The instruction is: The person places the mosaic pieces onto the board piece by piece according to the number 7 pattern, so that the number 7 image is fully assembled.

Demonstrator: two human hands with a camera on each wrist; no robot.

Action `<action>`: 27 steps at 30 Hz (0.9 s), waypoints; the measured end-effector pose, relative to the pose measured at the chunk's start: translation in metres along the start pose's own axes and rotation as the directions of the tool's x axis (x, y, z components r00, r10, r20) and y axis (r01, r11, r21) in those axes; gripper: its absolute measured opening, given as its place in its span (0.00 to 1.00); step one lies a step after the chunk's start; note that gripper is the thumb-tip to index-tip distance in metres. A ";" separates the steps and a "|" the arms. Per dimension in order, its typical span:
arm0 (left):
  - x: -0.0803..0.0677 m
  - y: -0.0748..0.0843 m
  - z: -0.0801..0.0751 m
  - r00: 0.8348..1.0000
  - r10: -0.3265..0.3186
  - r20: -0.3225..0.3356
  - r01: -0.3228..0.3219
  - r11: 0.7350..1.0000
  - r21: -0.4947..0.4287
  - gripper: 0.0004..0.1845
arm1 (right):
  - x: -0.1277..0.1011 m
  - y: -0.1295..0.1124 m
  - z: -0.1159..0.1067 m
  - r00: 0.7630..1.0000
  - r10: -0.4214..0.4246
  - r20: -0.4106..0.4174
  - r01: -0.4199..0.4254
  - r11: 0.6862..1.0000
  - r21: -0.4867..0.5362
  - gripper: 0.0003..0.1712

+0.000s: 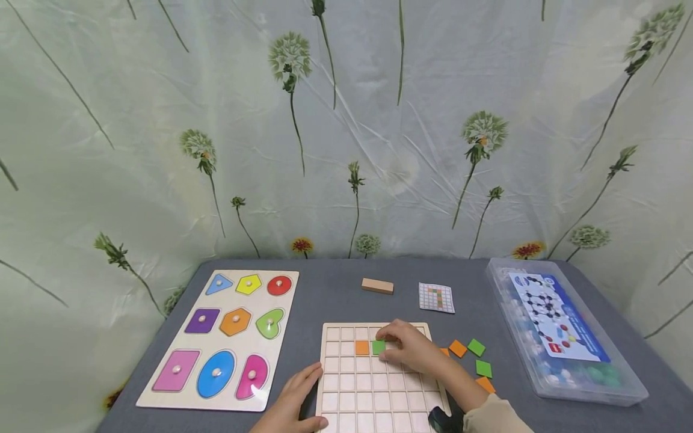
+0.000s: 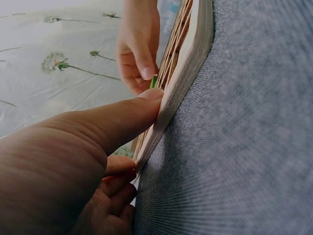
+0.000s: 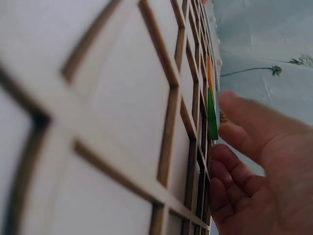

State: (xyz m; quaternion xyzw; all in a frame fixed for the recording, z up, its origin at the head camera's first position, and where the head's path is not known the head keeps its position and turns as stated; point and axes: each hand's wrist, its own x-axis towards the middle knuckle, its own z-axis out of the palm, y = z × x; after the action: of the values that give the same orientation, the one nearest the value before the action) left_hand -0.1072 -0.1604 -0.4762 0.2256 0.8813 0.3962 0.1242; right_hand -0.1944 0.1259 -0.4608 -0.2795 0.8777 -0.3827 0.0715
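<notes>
- Head view: the green tile lies in the second row of the wooden grid board, in the cell just right of the orange tile.
- The right hand rests over the board's far right part, its fingers curled, fingertips touching the green tile's right edge; in the right wrist view the green tile sits at the fingertips, and whether it is pinched or only pressed cannot be told.
- The left hand lies at the board's near left edge, thumb straight and pressed flat against the rim, holding nothing.
- Loose orange and green tiles lie right of the board, near the right forearm.
- Farther off: a pattern card, a wooden block, a clear plastic box at the right, and a shape puzzle at the left.
</notes>
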 end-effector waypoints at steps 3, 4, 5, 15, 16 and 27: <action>0.000 0.000 0.000 1.000 -0.014 0.007 0.015 1.000 -0.007 0.45 | 0.000 0.000 0.002 1.000 0.003 -0.019 -0.003 1.000 0.008 0.14; 0.000 0.001 0.000 1.000 -0.017 0.008 0.017 1.000 -0.008 0.45 | -0.001 0.000 0.002 1.000 0.006 -0.025 -0.006 1.000 0.013 0.12; 0.000 0.001 0.000 1.000 -0.018 0.009 0.018 1.000 -0.009 0.45 | -0.001 0.000 0.002 1.000 0.007 -0.029 -0.007 1.000 0.016 0.11; -0.001 0.000 0.001 1.000 0.008 -0.007 -0.008 1.000 0.007 0.44 | -0.004 -0.004 -0.004 1.000 0.004 0.023 -0.004 1.000 0.023 0.15; -0.001 0.000 0.001 1.000 0.010 -0.008 -0.010 1.000 0.010 0.44 | -0.005 -0.004 -0.006 1.000 0.007 0.020 -0.008 0.999 0.042 0.17; -0.001 0.001 0.000 1.000 -0.004 0.001 0.004 1.000 0.007 0.45 | -0.041 -0.007 -0.041 0.989 0.000 -0.145 0.001 1.000 0.010 0.26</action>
State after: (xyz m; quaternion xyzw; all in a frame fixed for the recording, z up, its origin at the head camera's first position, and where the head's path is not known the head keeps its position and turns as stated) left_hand -0.1061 -0.1602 -0.4750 0.2247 0.8830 0.3929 0.1247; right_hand -0.1711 0.1701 -0.4309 -0.2509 0.8785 -0.4065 0.0090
